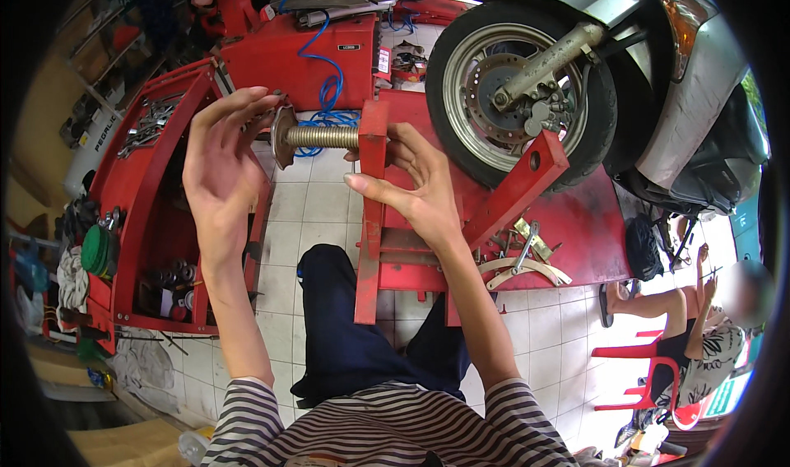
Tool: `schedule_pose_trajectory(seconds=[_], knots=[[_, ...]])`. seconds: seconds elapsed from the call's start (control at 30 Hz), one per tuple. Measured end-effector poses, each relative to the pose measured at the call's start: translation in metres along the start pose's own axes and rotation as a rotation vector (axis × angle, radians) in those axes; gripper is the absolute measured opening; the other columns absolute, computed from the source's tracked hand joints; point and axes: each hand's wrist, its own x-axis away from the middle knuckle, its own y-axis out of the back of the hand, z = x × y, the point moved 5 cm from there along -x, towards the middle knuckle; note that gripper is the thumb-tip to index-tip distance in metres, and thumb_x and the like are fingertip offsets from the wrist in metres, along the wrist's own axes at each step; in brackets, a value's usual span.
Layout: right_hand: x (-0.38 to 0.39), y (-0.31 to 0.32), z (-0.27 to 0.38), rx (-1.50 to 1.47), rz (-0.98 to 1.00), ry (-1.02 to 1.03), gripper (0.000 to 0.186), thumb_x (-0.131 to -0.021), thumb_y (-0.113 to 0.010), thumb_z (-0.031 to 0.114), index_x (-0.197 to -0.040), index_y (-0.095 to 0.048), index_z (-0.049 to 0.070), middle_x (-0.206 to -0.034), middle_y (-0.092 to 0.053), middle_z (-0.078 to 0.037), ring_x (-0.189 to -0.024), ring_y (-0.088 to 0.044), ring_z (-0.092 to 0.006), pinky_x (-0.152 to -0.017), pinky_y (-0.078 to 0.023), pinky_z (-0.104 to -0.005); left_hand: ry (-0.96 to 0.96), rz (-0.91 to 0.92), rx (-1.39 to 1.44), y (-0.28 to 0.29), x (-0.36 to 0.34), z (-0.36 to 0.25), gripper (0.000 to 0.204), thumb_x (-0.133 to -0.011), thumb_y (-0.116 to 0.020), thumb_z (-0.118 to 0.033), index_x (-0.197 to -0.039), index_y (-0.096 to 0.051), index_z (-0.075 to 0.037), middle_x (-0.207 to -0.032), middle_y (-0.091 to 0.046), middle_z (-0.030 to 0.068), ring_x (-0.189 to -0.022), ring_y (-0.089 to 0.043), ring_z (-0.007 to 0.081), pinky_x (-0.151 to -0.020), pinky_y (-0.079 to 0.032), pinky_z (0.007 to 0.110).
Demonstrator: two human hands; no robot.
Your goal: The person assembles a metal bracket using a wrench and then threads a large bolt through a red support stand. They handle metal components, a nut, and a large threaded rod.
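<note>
A metal screw clamp lies level before me: a threaded rod (329, 137) with a worn metal end plate (283, 138) on its left, passing into an upright red steel post (374, 138). My left hand (220, 167) is cupped beside the end plate, its fingers curved and apart, with the fingertips at the plate's upper edge. Whether they press on it is hard to see. My right hand (424, 187) is around the post, thumb across its near face and bent fingers on its right side. Those fingertips are partly hidden.
A red lift platform (576, 236) bears a scooter's front wheel (518, 88), a slanted red arm (522, 183) and loose metal parts (527, 261). At left stands a red tool trolley (140, 195) with wrenches (152, 121). A blue hose (333, 88) coils behind. A seated person (699, 327) is at right.
</note>
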Motion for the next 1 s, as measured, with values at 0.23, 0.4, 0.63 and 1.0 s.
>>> schedule_pose_trajectory(seconds=[0.23,0.4,0.63,1.0], knots=[[-0.001,-0.001,0.002,-0.023,0.006,-0.01,0.058,-0.075,-0.084,0.015,-0.123,-0.057,-0.002,-0.109,-0.07,-0.014,-0.108,-0.065,-0.021,-0.102,-0.044,-0.0365,0.165,0.068,-0.228,-0.005,-0.003,0.016,0.018,-0.098,-0.054,-0.009,-0.111,-0.062,0.0,-0.113,-0.065,0.0115,-0.107,-0.061,0.0151,-0.098,-0.043,0.032],[-0.001,0.0,0.001,-0.006,-0.01,0.009,0.057,-0.074,-0.084,0.015,-0.121,-0.057,-0.003,-0.108,-0.07,-0.014,-0.106,-0.066,-0.0207,-0.1,-0.045,-0.0369,-0.033,0.11,-0.081,0.013,0.021,0.006,0.029,-0.085,-0.065,0.005,-0.112,-0.056,-0.001,-0.118,-0.062,0.0139,-0.117,-0.058,0.0262,-0.104,-0.043,0.04],[0.001,0.001,-0.001,-0.006,-0.037,0.013,0.056,-0.074,-0.085,0.016,-0.119,-0.058,-0.004,-0.108,-0.069,-0.013,-0.102,-0.067,-0.0204,-0.096,-0.047,-0.0376,0.221,-0.019,-0.369,-0.004,0.003,0.01,0.039,-0.107,-0.043,-0.028,-0.125,-0.061,0.001,-0.118,-0.065,0.0102,-0.112,-0.057,0.0139,-0.094,-0.043,0.027],[0.003,0.0,0.002,-0.018,-0.04,-0.082,0.067,-0.071,-0.087,0.018,-0.125,-0.055,-0.006,-0.115,-0.067,-0.015,-0.112,-0.062,-0.0223,-0.104,-0.042,-0.0361,-0.091,-0.019,-0.093,-0.003,0.008,0.012,0.043,-0.094,-0.063,-0.003,-0.134,-0.047,0.002,-0.127,-0.06,0.0167,-0.126,-0.055,0.0296,-0.112,-0.04,0.042]])
